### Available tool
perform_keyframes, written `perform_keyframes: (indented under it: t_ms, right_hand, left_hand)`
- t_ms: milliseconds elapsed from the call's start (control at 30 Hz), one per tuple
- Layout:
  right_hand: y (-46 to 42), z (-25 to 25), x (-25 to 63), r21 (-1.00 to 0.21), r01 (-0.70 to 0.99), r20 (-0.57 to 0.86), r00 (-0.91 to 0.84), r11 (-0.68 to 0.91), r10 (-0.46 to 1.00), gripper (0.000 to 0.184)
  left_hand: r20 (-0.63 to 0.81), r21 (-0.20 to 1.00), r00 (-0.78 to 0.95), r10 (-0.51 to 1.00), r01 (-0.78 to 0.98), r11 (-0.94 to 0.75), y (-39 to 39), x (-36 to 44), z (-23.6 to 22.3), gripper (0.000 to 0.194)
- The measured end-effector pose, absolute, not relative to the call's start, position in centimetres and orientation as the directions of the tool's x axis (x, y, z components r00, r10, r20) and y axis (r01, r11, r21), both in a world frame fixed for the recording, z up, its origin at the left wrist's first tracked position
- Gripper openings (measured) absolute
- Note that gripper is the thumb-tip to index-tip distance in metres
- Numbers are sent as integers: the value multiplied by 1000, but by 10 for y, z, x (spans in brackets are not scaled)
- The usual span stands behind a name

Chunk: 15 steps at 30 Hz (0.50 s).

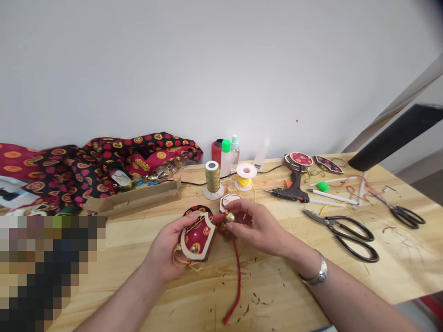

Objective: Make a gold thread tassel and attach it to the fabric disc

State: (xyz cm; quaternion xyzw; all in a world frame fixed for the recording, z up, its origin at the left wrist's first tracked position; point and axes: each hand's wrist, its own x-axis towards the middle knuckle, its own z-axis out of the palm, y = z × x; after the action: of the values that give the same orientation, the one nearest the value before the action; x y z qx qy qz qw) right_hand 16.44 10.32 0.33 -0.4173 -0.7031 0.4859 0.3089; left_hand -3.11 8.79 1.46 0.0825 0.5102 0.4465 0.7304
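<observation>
My left hand (168,246) is closed round a wood-framed pendant (198,236) with dark red patterned fabric inside and small beads on it. A loop of tan cord (178,258) hangs at the pendant's lower left. Just right of it, my right hand (258,226) pinches a gold bell (229,216) between thumb and fingers, close against the pendant's edge. From the right fingers a red cord (238,281) drops to the tabletop. Behind the pendant shows a dark round fabric piece (198,210), and a white hexagonal piece (226,201) lies beyond the right hand.
A gold thread spool (212,177) and a yellow cord spool (245,175) stand behind my hands. To the right lie a black glue gun (294,189), large black scissors (353,235) and smaller scissors (406,216). A cardboard box (134,197) and patterned cloth (79,161) occupy the left.
</observation>
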Motion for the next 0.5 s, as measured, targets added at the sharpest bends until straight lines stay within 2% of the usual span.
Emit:
perform_keyframes:
  t_ms: [67,167,267,400,500]
  right_hand:
    - [104,5,166,-958,239,27,-467,156,884,23]
    - [105,9,169,-960,209,63,-490,188,870,21]
    - [106,11,172,-952,190,113,-506,238,855,24]
    - [107,8,173,-956,162,127,-526,246,841,23]
    - [107,7,173,-962,139,133,-514,235,847,23]
  left_hand:
    - [-611,627,112,783,-536,565,86,-33,11,16]
    - [-478,709,293,828,-428,561,82,-37,5,3]
    - [-369,767,452,812,-346,541,80,-39,0,10]
    - [-287,853,507,813,-251,457,79,-41,-5,10]
    - [-205,935,497,843,-156,319,79,-42,-7,12]
